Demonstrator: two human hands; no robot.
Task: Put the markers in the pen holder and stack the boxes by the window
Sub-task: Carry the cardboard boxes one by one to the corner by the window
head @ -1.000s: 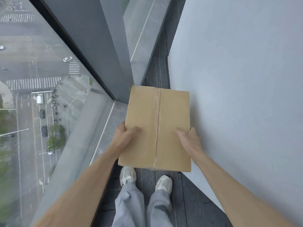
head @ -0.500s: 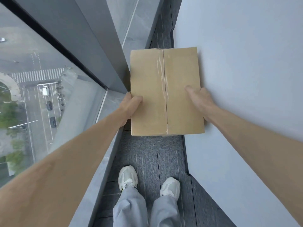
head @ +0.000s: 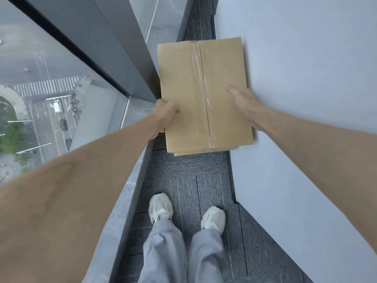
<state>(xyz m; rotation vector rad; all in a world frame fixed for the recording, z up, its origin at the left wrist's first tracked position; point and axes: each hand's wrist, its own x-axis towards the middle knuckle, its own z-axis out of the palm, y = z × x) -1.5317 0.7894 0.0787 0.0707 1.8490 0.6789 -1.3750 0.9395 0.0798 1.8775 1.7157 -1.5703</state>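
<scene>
Taped cardboard box (head: 204, 92) between the hands, atop a second box (head: 193, 153) peeking out below. Left hand (head: 163, 117) gripping its left edge, thumb on top. Right hand (head: 244, 105) at the right edge, thumb outstretched, fingers hidden, grip impossible to tell.

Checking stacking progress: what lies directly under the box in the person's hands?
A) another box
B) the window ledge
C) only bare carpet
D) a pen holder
A: the edge of a second box peeks out beneath the near edge of the held box.
</scene>
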